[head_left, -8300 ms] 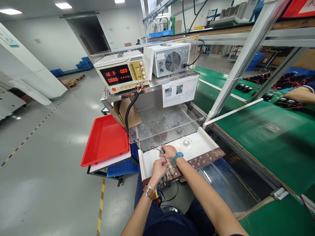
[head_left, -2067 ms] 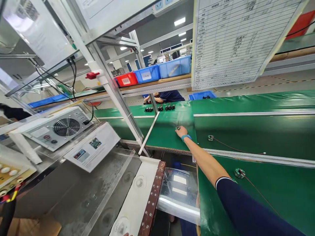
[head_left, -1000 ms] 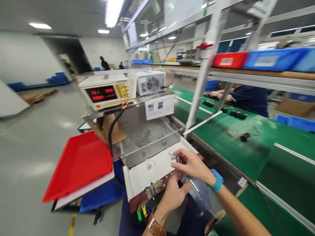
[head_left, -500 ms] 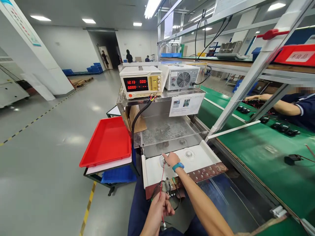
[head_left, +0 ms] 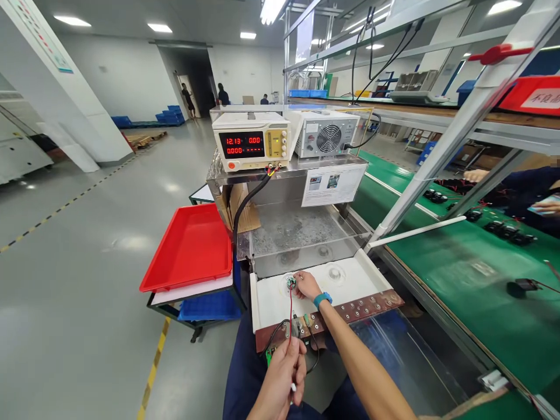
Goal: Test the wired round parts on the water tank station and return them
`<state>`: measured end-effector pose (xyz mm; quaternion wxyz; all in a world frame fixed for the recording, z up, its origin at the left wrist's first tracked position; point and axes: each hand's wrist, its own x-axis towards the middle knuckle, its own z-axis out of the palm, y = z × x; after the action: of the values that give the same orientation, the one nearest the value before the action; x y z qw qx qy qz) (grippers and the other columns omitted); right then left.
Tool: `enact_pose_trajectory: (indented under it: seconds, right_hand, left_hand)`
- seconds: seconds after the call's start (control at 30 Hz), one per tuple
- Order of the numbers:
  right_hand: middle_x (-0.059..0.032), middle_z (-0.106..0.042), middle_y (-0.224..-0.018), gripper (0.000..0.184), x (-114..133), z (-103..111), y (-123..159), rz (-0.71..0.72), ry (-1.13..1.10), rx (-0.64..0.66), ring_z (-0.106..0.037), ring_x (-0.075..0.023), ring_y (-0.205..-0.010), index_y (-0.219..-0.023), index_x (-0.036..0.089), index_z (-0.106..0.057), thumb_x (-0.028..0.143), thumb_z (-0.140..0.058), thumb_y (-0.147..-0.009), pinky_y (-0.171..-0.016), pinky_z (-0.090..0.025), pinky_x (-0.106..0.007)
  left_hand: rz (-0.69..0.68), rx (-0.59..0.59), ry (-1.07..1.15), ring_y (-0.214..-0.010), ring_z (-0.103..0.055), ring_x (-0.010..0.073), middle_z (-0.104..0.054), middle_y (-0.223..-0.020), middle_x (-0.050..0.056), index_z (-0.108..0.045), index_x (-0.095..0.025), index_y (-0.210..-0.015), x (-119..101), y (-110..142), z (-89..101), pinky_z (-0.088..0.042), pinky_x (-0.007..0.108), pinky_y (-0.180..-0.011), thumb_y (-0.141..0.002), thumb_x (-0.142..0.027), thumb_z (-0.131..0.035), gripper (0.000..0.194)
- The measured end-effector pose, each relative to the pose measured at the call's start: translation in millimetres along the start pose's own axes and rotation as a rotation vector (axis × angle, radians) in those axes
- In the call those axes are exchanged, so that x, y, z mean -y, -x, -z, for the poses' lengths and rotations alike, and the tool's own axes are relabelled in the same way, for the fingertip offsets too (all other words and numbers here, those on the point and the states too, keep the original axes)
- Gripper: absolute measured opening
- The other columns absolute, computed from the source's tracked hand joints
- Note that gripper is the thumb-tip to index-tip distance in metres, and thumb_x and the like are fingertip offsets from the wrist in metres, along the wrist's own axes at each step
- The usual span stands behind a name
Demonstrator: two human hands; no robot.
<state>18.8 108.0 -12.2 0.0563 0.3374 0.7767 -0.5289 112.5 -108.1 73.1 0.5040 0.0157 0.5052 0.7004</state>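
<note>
A small round part with a green circuit-board face (head_left: 291, 283) sits on the left round spot of the white panel (head_left: 271, 303). The fingers of my right hand (head_left: 308, 287), with a blue band at the wrist, are closed at its right edge. Red wire (head_left: 291, 312) runs from this part down to my left hand (head_left: 286, 370), which pinches it. A white connector end (head_left: 293, 387) shows below those fingers. Between the hands, clips with black leads (head_left: 301, 326) lie on the brown strip (head_left: 350, 312) studded with metal contacts.
A power supply (head_left: 251, 143) with lit red digits stands on the metal shelf, a fan-backed unit (head_left: 328, 140) beside it. The red tray (head_left: 188, 248) is at left. On the green bench (head_left: 464, 262) at right are black motor-like parts (head_left: 503, 230) and a co-worker's arm (head_left: 520, 186).
My right hand has shifted slightly right and turned, so the round part's green face now shows. The red wire is straighter, and the white connector end sits higher, at my left fingers.
</note>
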Motion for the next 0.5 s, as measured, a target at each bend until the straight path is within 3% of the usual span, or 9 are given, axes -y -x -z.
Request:
enact_pose_trajectory:
  seconds: [0.13,0.23,0.37,0.5]
  right_hand:
    - [-0.0017,-0.069,-0.080,0.042,-0.9,14.8,5.4,0.333,0.397,0.016,-0.064,-0.0160,-0.071,-0.124,0.019,-0.057,0.013,-0.051,-0.082,-0.066,-0.042,-0.022]
    - [-0.0042,-0.070,-0.094,0.051,-0.9,19.2,6.6,0.494,0.614,0.064,-0.063,-0.0203,-0.086,-0.128,0.020,-0.056,0.018,-0.061,-0.078,-0.072,-0.041,-0.024]
    - [-0.0073,-0.068,-0.107,0.037,-1.5,15.7,3.8,0.528,0.734,0.013,-0.062,-0.0221,-0.093,-0.120,0.020,-0.061,0.022,-0.059,-0.084,-0.076,-0.040,-0.026]
    - [-0.0081,-0.066,-0.112,0.032,-4.2,14.0,0.8,0.531,0.773,0.019,-0.061,-0.0224,-0.099,-0.119,0.019,-0.060,0.023,-0.057,-0.088,-0.081,-0.040,-0.026]
  left_hand:
    - [0.031,-0.027,0.032,-0.025,-0.037,0.0056,-0.047,-0.045,-0.009,-0.047,-0.021,-0.078,11.8,3.4,7.3,-0.013,0.018,-0.031,-0.066,-0.078,-0.062,0.061]
    - [0.041,-0.015,0.076,-0.026,-0.040,0.0079,-0.048,-0.044,-0.007,-0.047,-0.021,-0.076,14.2,7.0,11.7,-0.018,0.019,-0.030,-0.066,-0.078,-0.061,0.060]
    - [0.032,0.045,0.090,-0.035,-0.051,0.0103,-0.055,-0.049,-0.003,-0.054,-0.018,-0.080,-5.4,12.8,6.9,-0.030,0.019,-0.035,-0.078,-0.063,-0.059,0.045]
    - [0.049,0.121,0.015,-0.042,-0.056,0.0111,-0.059,-0.055,0.000,-0.060,-0.014,-0.085,-31.4,11.7,-3.5,-0.034,0.019,-0.038,-0.080,-0.048,-0.061,0.034]
